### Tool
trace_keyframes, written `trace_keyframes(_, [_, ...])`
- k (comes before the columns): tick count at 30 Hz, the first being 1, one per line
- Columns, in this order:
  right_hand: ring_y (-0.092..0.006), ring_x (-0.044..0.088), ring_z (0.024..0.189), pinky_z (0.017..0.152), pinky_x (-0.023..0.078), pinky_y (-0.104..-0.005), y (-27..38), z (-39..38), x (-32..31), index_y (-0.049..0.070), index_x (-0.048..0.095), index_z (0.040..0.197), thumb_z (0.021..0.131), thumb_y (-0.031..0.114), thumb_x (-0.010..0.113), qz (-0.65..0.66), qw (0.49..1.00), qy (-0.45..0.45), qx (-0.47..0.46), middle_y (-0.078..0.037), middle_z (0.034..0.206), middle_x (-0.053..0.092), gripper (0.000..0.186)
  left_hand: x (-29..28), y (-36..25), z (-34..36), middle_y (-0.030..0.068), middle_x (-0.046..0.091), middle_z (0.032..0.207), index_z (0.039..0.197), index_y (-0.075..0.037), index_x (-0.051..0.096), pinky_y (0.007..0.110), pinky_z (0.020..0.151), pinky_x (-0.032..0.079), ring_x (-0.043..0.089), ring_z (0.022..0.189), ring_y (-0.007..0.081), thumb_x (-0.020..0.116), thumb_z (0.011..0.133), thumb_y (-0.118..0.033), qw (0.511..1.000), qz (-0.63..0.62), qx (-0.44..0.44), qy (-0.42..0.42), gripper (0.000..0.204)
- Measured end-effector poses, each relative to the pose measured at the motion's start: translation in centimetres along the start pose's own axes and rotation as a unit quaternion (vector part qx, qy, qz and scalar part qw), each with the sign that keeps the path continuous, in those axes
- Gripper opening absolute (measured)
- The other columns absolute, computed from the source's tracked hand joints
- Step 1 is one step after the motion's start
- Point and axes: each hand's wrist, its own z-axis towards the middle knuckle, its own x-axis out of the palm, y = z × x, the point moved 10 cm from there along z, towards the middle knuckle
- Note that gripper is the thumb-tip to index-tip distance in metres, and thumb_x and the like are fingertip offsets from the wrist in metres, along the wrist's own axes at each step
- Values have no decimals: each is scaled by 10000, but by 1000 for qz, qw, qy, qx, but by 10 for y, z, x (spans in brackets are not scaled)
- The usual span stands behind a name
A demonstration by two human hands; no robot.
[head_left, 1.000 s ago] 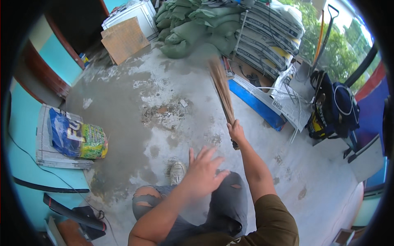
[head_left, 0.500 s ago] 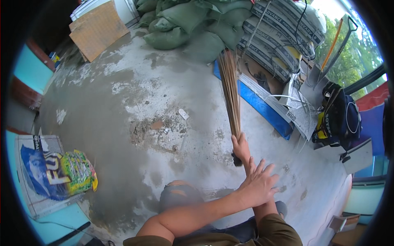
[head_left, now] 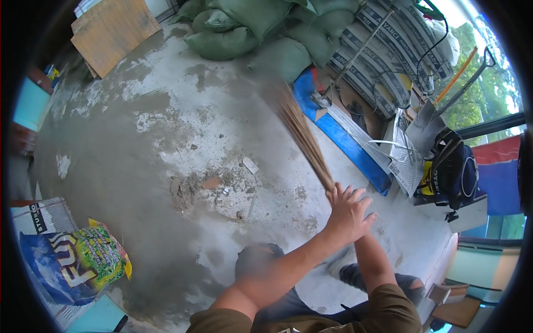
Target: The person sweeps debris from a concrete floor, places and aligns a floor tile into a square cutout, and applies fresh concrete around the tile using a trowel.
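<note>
A stick broom [head_left: 308, 147] of long thin brown bristles slants up and leftward over the floor, its far tips blurred near the green sacks. My right forearm [head_left: 373, 258] reaches up to the broom's near end, where my right hand grips it, mostly hidden. Across that hand lies my left hand [head_left: 348, 213], fingers stretched apart. To the left of the broom is a heap of grey rubble [head_left: 191, 191] with a reddish-brown shard [head_left: 211, 182] and a small white piece [head_left: 250, 165] by it.
Green sacks [head_left: 222, 44] and stacked cement bags [head_left: 383, 50] stand at the back. A blue panel [head_left: 355, 150], a shovel [head_left: 425, 116] and a dark bag [head_left: 455, 166] are on the right. A cardboard sheet [head_left: 114, 33] leans far left; a blue-and-green plastic packet [head_left: 78, 263] lies near left.
The broom's far end has swung left, away from the blue panel. My left hand has moved up from my right forearm and now covers my right hand. The view has shifted slightly.
</note>
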Motion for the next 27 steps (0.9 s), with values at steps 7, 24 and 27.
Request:
trace_keyframes(7, [-490,586,841,731,449,-510,-38,93,31,52,432,1139,907,416,541,20,999,42,3,-292,842,612,445,-43,57,7,125,535,1268,1066,-73,640,685,1047,134,430,1253,333,676,810,-301,993,74,-84,-39,345])
trace_keyframes(24, [-457,606,850,746,459,-521,14,120,9,81,435,1153,901,472,513,-33,992,78,-91,-283,854,627,472,-223,190,-131,163,639,1076,1064,-8,625,404,870,471,621,973,337,641,845,-217,800,13,-402,-446,303])
trace_keyframes(27, [-453,608,847,728,469,-519,82,202,-16,79,446,1167,901,473,513,-84,984,3,-160,-268,847,635,480,-223,151,-120,153,630,1093,1059,-10,624,393,897,455,607,997,309,641,843,-178,821,-4,-376,-429,274])
